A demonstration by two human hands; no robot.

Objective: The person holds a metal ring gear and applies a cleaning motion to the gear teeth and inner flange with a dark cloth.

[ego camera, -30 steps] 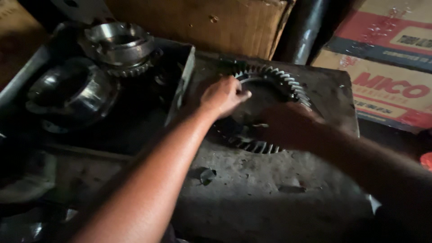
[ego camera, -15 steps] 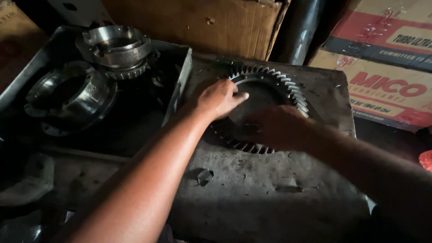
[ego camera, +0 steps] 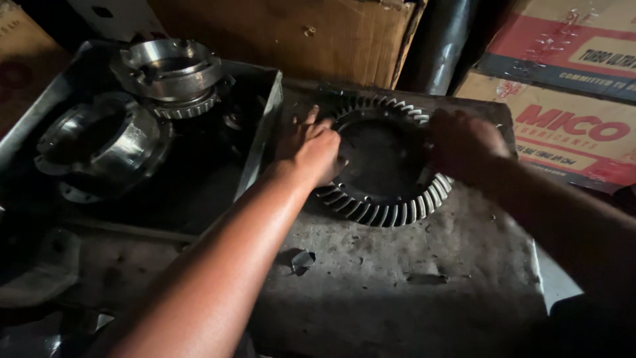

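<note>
Both hands, left (ego camera: 311, 149) and right (ego camera: 467, 142), spread flat, gripping ring gear (ego camera: 391, 199) rim.

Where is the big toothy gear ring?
The ring gear lies flat on the grimy metal slab, between the left hand and right hand, right of the tray.

ring gear (ego camera: 387, 192): left and right rim covered by hands | right hand (ego camera: 467, 142): fingers lost in shadow | cardboard boxes (ego camera: 563, 86): cut by frame edge
</note>
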